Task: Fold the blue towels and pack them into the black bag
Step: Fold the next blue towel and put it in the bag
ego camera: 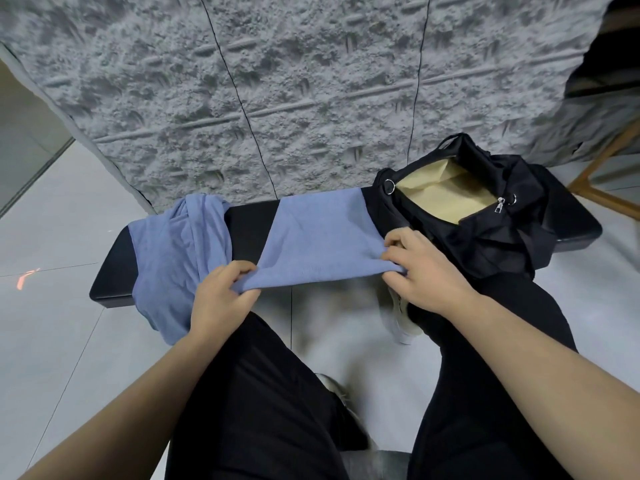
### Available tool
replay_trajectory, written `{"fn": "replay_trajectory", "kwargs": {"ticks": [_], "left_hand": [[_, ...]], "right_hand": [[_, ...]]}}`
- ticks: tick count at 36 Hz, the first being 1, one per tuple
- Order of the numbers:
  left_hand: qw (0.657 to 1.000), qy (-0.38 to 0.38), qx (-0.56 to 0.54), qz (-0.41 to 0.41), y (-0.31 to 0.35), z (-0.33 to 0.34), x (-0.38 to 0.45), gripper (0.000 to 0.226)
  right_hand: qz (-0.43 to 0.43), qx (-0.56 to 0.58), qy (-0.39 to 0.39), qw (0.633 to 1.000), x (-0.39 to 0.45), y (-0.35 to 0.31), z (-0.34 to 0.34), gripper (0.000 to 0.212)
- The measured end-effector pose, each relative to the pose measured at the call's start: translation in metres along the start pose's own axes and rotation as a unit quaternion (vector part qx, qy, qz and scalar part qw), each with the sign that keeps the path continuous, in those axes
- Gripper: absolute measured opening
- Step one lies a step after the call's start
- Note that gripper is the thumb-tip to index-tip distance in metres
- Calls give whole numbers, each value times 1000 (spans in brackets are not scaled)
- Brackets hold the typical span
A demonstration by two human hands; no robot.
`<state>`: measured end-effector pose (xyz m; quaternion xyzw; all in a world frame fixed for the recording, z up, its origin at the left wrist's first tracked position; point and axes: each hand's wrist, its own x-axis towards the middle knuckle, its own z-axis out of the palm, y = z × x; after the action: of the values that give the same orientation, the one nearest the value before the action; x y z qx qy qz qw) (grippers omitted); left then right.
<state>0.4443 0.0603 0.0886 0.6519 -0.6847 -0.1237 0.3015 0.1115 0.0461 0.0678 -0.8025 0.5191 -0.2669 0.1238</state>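
Left hand point(221, 299) and right hand point(420, 268) each pinch a near corner of the blue towel point(318, 244) spread across the black bench point(247, 223), beside the open black bag point(485, 216). Risk: uneven pull skews the fold; the crumpled second towel point(173, 258) overhangs and may slide off.

We find no text, label, brand or number to read anywhere here. The blue towel point(318, 244) is plain cloth, the black bag point(485, 233) carries no legible mark, and its zipper pull point(499, 206) is too small to tell, perhaps stamped, perhaps blank.
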Motion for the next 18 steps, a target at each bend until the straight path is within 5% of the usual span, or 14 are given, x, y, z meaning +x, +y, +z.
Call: {"fn": "replay_trajectory", "kwargs": {"ticks": [5, 8, 18], "left_hand": [[993, 42, -107, -39, 11, -3, -5, 39], [990, 31, -135, -38, 15, -4, -6, 42], [979, 11, -193, -59, 29, 1, 4, 24]], "right_hand": [[0, 70, 31, 997, 1, -10, -3, 22], [70, 141, 8, 988, 1, -12, -4, 10], [155, 190, -73, 967, 3, -11, -1, 53]]}}
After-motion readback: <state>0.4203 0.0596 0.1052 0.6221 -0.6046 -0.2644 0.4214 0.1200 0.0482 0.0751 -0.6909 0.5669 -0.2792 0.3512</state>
